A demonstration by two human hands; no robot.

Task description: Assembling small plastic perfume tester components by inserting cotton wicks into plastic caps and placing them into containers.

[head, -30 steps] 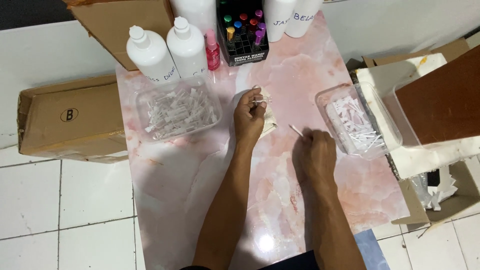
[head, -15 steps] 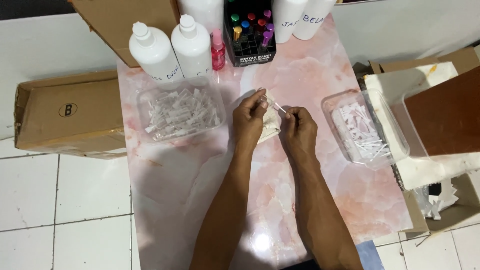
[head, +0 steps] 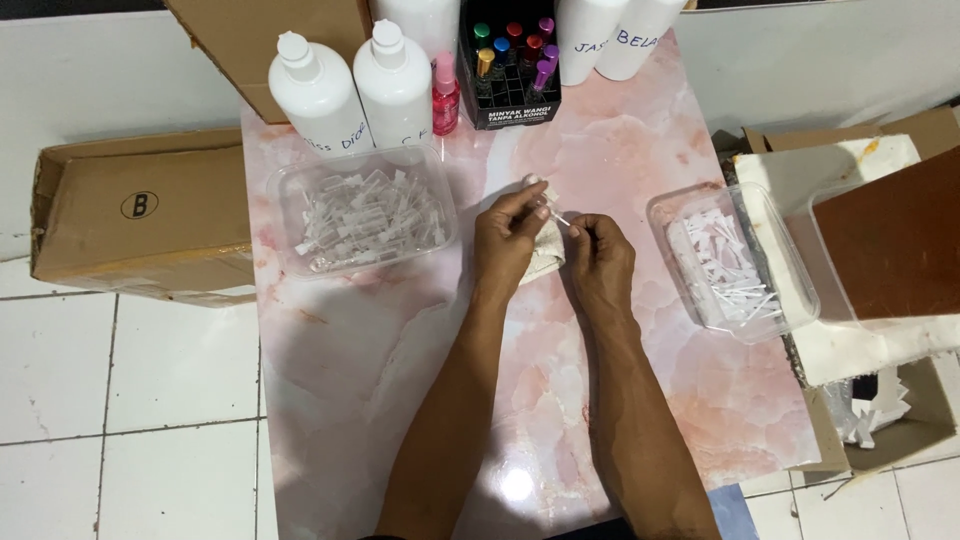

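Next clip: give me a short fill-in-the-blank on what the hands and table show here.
1. The left hand and right hand meet over a small ____ cloth.
2. The slim bottle beside the two white bottles is ____.
3. The tabletop is ____ marble.

Missing: white; pink; pink

Pale pink marbling is covering the table top (head: 640,150), while two white bottles (head: 345,90), a small pink bottle (head: 445,98), a black rack (head: 510,95) with multicoloured caps and brown cardboard boxes (head: 140,215) are surrounding it.
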